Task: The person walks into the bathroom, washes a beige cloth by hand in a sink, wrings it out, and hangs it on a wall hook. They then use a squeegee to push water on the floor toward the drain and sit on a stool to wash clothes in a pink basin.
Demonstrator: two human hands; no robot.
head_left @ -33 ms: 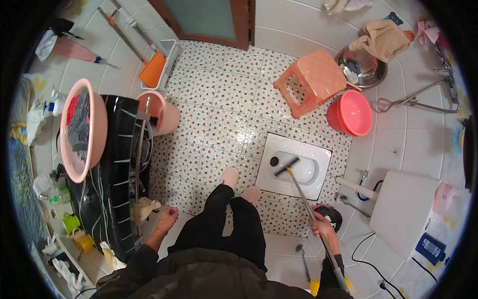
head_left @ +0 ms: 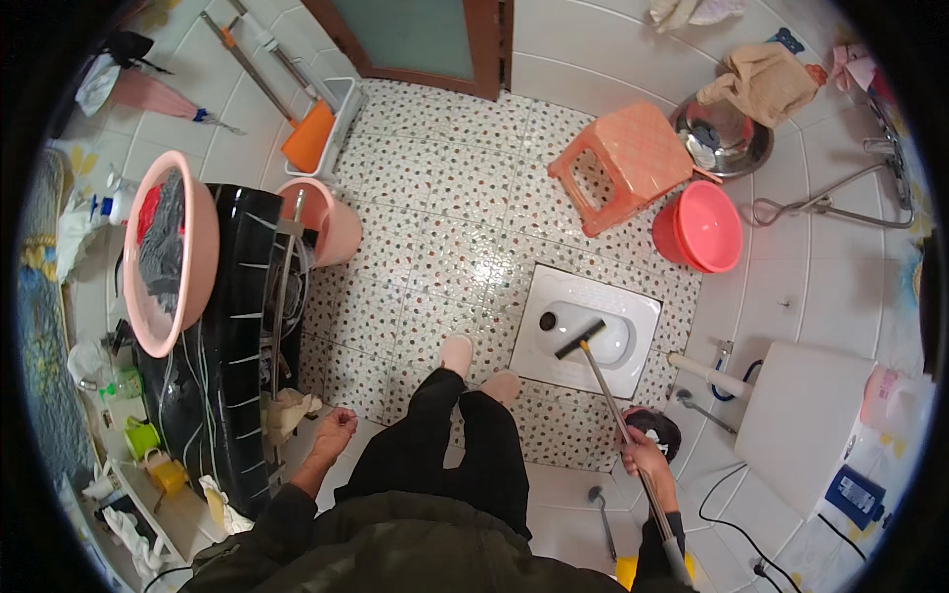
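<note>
My right hand (head_left: 644, 456) is wrapped around the metal pole of a long-handled scrub brush (head_left: 605, 380), whose lower part reaches back beside my right sleeve. Its narrow dark head (head_left: 580, 339) is over the basin of the white squat toilet (head_left: 540, 358), just right of the dark drain hole. Whether the bristles touch the porcelain, I cannot tell. My left hand (head_left: 334, 432) hangs off to the left with curled fingers and nothing visible in them. Nearest to it is a crumpled beige cloth (head_left: 291, 413) at the edge of the black washing machine.
A pink stool (head_left: 633, 148) and red buckets (head_left: 707, 227) stand beyond the toilet. A pink basin of laundry (head_left: 203, 252) rests on the black machine (head_left: 237, 296); a pink bin (head_left: 334, 222) is beside it. The white cistern (head_left: 803, 420) is on the right, the door (head_left: 415, 40) at the far side.
The brush head has shifted slightly right and toward me over the toilet basin, away from the drain hole. My left hand stays where it was.
</note>
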